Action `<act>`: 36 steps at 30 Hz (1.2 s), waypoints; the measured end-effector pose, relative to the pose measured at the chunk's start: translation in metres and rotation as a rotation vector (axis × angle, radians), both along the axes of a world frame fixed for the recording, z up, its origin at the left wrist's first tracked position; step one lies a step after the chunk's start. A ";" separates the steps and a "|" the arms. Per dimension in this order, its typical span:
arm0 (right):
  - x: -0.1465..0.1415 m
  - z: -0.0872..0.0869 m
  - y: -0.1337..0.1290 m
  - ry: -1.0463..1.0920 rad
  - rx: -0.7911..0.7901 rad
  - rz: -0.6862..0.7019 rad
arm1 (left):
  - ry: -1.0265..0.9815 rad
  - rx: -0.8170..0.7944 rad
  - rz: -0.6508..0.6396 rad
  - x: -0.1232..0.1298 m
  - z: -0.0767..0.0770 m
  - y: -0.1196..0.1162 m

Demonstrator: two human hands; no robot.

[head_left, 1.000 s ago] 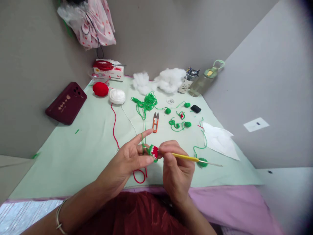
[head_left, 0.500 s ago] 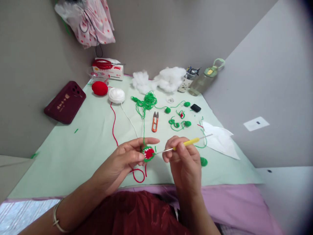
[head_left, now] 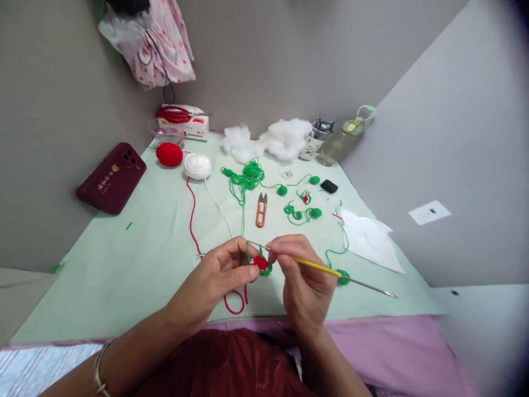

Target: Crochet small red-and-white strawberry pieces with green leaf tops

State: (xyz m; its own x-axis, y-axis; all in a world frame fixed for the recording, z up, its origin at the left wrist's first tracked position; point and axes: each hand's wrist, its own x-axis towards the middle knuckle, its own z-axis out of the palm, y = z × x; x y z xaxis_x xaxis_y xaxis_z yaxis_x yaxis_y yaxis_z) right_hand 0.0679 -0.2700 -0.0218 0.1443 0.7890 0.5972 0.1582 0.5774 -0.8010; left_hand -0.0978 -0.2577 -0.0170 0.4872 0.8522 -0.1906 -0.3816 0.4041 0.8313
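Near the front of the table, my left hand [head_left: 219, 273] pinches a small round crocheted piece [head_left: 261, 263], red in the middle with a green edge. My right hand [head_left: 306, 275] grips a crochet hook [head_left: 318, 267] by its yellow handle. The hook's thin metal tip lies above the piece, by my left fingertips, with green yarn at it. Green yarn runs up from the piece to a loose green tangle [head_left: 252, 174]. A loop of red yarn [head_left: 234, 301] lies below my left hand.
Orange thread snips [head_left: 260, 210] lie beyond my hands. Behind are a white yarn ball [head_left: 197, 166], a red ball [head_left: 169, 154], white stuffing [head_left: 285, 138] and a bottle [head_left: 341, 142]. A maroon phone [head_left: 111, 178] is at left, white paper [head_left: 372, 240] at right.
My right hand has moved left against the piece, and the hook has tilted, its far end now pointing down to the right. My left index finger has curled in.
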 end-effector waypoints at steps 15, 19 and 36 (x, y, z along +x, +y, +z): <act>0.032 0.028 0.060 -0.698 -0.294 0.234 | -0.255 0.013 0.177 -0.032 0.029 0.044; 0.027 0.007 0.108 -1.186 -0.571 -0.040 | -0.419 -0.014 0.300 -0.045 0.041 0.067; 0.045 0.011 0.114 -0.929 -0.583 -0.009 | -0.480 -0.072 0.339 -0.033 0.039 0.105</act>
